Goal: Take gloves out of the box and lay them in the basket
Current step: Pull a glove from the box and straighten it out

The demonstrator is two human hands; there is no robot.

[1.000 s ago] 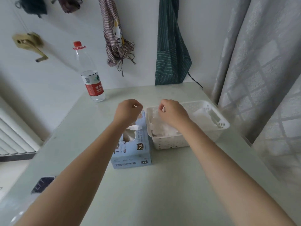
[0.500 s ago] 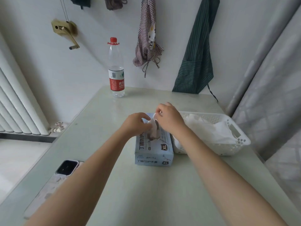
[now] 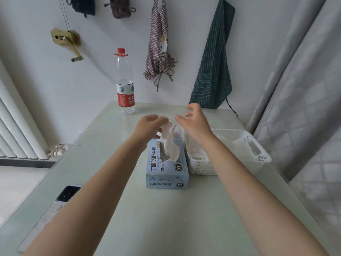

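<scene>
Left hand (image 3: 147,127) pinches the top of a thin white disposable glove (image 3: 170,143), which hangs over the slot of the pale blue cardboard glove box (image 3: 167,171) mid-tabletop. Right hand (image 3: 195,124) is spread, fingers loose, just beside the glove. White perforated plastic basket (image 3: 258,159) touches the box's right side, with white gloves inside.

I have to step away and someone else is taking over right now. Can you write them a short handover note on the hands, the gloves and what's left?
Left hand: pinching a white glove lifted above the box; its lower end hangs at the box opening.
Right hand: open, fingers spread, beside the glove's top, not gripping it.
Box: on the table, touching the basket's left side.
Done: several white gloves already lie in the basket.
Left: pull this glove clear, lay it in the basket, then continue with any remaining gloves.
</scene>
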